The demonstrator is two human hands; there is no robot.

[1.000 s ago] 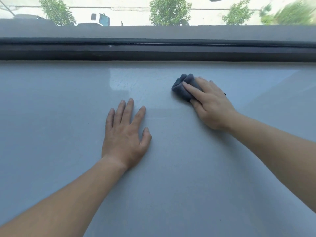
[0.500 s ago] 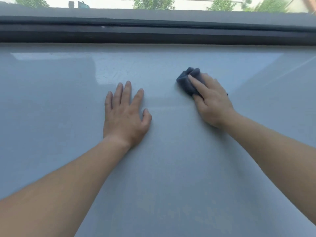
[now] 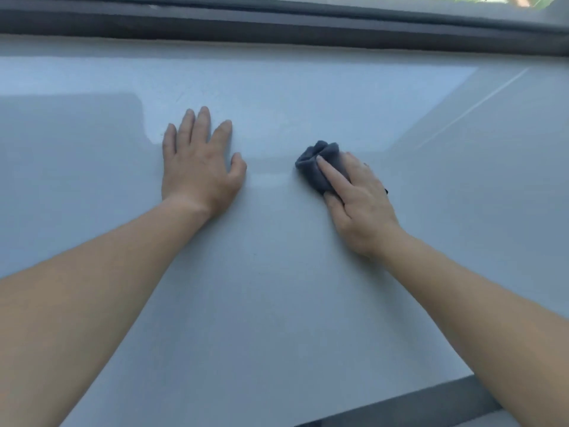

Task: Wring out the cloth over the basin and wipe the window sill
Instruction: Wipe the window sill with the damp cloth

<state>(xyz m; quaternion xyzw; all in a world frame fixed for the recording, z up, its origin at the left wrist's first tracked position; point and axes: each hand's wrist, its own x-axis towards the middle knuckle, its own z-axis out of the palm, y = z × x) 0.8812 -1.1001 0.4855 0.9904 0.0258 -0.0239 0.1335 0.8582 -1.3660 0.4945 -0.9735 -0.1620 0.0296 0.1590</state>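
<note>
– So, how far along is the job, would you say?

– Well into the wiping, I'd judge. The cloth [image 3: 317,164] is down on the window sill [image 3: 277,303], a little right of the middle and about halfway between the near edge and the dark window frame [image 3: 277,29]. No basin is in sight, so I can't vouch for the wringing, though nothing drips or pools around the cloth.

– And the hands?

– The right hand [image 3: 360,204] lies on top of the cloth, fingers close together, with the forefinger stretched along it and the thumb nipping its near side. The left hand [image 3: 197,171] rests flat on the sill to the left, well apart from the cloth, with its fingers straight and slightly spread and nothing in it.

– What does the cloth look like?

– Small, dark grey and soft, bunched into folds that poke out beyond the fingertips on the far side. A dark scrap also shows at the right of the hand.

– What's left?

– Probably the wide stretches to the far left and right. A faint pale streak shows between the hands, but I can't tell whether it is damp or only glare.
</note>
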